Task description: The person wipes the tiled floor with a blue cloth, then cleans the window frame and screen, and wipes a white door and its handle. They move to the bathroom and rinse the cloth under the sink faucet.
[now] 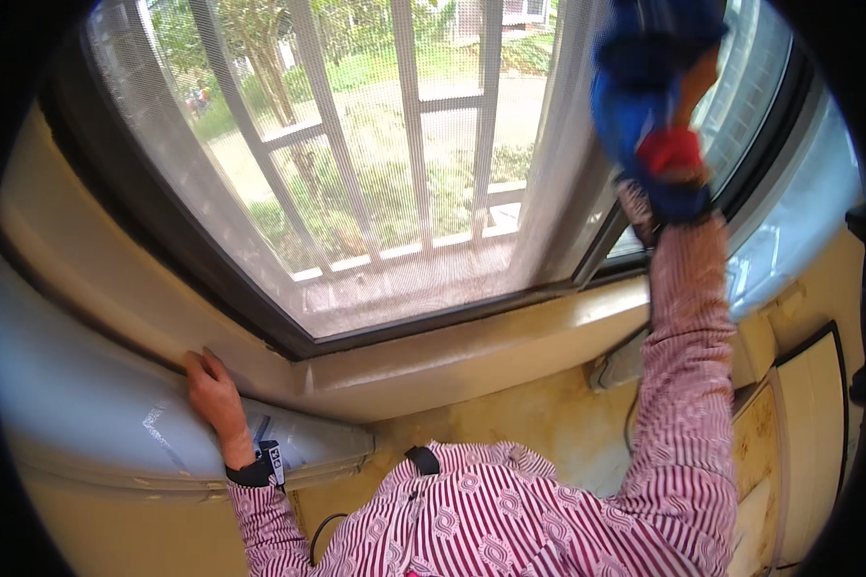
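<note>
My right hand (696, 83), blurred, is raised at the upper right in front of the window's side frame. It grips a blue and dark cloth-like thing (617, 108), too blurred to name surely; a red patch shows near the wrist. My left hand (213, 393) rests with bent fingers on the edge of the wall beside the window's lower left corner, holding nothing that I can see. A black strap with a small device (273, 461) is around the left wrist. Between my hands stands the window's mesh screen (375, 180) in a dark frame (418, 317).
Upright bars (411, 130) stand outside behind the mesh, with trees and a path beyond. A pale sill (476, 339) runs below the frame. Grey-blue curtains (79, 404) hang at the left, with another light blue cloth (801, 231) at the right. A cream panelled piece (808, 418) stands lower right.
</note>
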A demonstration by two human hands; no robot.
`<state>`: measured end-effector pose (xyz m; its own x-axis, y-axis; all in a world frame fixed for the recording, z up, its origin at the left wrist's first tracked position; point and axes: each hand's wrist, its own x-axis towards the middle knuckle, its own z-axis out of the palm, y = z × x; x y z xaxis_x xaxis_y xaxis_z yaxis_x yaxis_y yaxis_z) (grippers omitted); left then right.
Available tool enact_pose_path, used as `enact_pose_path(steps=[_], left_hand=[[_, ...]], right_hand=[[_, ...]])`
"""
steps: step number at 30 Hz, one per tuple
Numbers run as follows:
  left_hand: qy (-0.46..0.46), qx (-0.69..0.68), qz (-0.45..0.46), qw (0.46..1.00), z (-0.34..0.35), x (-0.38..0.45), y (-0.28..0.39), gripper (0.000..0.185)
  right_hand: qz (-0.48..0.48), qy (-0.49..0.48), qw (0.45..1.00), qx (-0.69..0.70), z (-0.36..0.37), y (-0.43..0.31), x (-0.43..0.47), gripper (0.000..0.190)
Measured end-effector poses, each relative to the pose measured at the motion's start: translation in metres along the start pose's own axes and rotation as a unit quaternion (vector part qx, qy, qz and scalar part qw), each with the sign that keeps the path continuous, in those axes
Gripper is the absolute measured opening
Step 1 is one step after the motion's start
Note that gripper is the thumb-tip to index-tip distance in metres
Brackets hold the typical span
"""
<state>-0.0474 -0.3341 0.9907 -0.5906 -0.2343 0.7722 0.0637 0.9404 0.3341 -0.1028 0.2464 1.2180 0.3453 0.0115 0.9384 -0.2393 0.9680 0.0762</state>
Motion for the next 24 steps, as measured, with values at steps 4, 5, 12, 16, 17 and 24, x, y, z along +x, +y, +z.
enact_pose_path(steps=[4, 5, 12, 16, 17, 24], left_hand=[[-0.012, 0.009, 0.000, 1.000, -0.002, 0.000, 0.004, 0.021], [-0.014, 0.007, 0.000, 1.000, -0.003, 0.000, 0.005, 0.021], [-0.007, 0.012, 0.017, 1.000, -0.007, 0.001, 0.016, 0.023], [-0.015, 0.005, 0.029, 0.999, -0.010, -0.001, 0.018, 0.022], [-0.028, 0.006, 0.032, 0.999, -0.011, -0.001, 0.018, 0.021], [-0.013, -0.004, 0.028, 1.000, -0.011, -0.006, 0.022, 0.021]], right_hand=[[0.137, -0.040, 0.989, 0.027, -0.056, -0.023, -0.171, 0.034], [0.171, -0.049, 0.983, 0.035, -0.071, -0.035, -0.206, 0.034], [0.411, -0.165, 0.896, -0.044, -0.162, -0.096, -0.315, 0.052], [0.406, -0.099, 0.908, 0.042, -0.140, -0.055, -0.221, 0.036], [0.354, -0.106, 0.927, 0.062, -0.127, -0.043, -0.183, 0.038], [0.058, -0.010, 0.996, -0.061, -0.053, 0.023, -0.048, 0.039]])
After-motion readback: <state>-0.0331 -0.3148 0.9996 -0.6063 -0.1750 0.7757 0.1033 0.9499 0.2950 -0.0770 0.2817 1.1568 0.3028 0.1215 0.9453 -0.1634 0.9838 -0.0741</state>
